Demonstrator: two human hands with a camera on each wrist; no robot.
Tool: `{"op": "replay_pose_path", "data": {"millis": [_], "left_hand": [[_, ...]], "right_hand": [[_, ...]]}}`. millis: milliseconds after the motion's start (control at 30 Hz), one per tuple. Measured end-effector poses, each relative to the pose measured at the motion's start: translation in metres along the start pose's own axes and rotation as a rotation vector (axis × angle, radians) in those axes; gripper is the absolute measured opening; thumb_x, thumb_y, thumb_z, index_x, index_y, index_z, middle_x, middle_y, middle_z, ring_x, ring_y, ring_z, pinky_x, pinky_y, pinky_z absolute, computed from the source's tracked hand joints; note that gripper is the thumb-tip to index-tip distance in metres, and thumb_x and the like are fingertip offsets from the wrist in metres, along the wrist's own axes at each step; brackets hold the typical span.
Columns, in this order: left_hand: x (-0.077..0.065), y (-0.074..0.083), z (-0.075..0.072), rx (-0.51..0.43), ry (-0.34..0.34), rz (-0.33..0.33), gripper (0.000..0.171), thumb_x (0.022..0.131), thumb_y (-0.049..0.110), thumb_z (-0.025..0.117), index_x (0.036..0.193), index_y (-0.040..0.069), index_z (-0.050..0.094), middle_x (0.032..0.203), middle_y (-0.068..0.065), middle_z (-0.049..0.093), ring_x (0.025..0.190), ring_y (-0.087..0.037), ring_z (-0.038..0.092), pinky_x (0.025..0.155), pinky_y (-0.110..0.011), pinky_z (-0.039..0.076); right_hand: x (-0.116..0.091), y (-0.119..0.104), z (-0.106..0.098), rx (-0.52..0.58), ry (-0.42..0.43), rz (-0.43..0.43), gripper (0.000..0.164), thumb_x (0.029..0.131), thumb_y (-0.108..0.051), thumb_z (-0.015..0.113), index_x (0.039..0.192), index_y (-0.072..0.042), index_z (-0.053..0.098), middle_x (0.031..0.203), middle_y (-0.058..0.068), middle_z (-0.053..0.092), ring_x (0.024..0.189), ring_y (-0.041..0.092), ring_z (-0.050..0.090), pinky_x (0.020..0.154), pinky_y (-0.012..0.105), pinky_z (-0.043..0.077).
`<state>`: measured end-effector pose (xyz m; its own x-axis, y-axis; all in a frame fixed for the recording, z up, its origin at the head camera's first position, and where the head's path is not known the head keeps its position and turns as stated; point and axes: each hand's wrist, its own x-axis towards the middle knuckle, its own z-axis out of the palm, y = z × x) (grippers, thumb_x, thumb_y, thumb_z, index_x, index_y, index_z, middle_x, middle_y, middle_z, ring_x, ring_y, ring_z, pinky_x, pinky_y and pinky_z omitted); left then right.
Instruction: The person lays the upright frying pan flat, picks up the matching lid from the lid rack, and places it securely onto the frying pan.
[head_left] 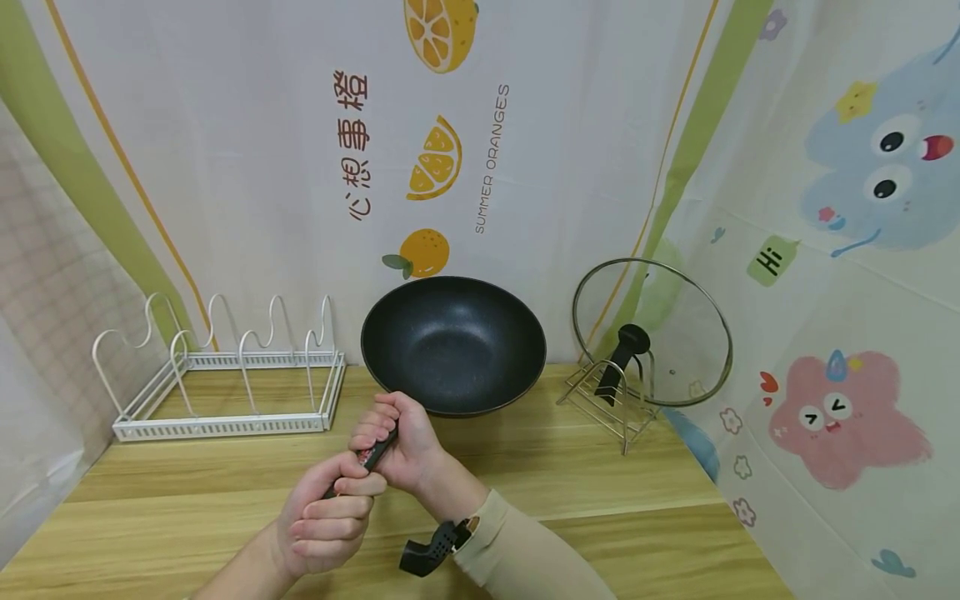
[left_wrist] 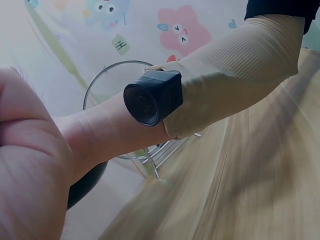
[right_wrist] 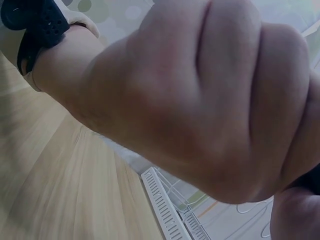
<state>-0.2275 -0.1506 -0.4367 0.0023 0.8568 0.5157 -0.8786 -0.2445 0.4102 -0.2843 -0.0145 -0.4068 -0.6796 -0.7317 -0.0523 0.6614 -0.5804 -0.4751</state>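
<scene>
In the head view, a black wok is tilted with its inside facing me, over the back of the wooden table. My right hand grips its black handle close to the pan. Nearer to me, my left hand wraps round the handle's end. The left wrist view has my left hand at its left edge, with only a dark sliver of the wok visible. My right hand fills much of the right wrist view, fingers curled.
A white metal rack with upright loops stands at the left. On the right, a glass lid with a black knob leans in a small wire stand. Printed curtains hang behind the wooden table and along its sides.
</scene>
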Motion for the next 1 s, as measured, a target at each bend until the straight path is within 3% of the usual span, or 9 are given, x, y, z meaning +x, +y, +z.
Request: {"op": "replay_pose_path", "data": {"millis": [1000], "left_hand": [[-0.013,-0.001,-0.014,-0.012,0.044,-0.017,0.035,0.114,0.026,0.034,0.080,0.022,0.029,0.055,0.009,0.035,0.033,-0.002,0.032,0.029,-0.018,0.022]], "right_hand": [[0.003,0.006,-0.016,0.005,0.047,-0.020,0.056,0.114,-0.024,0.031,0.057,-0.025,0.032,0.053,-0.014,0.040,0.048,0.003,0.044,0.061,0.016,0.035]]}}
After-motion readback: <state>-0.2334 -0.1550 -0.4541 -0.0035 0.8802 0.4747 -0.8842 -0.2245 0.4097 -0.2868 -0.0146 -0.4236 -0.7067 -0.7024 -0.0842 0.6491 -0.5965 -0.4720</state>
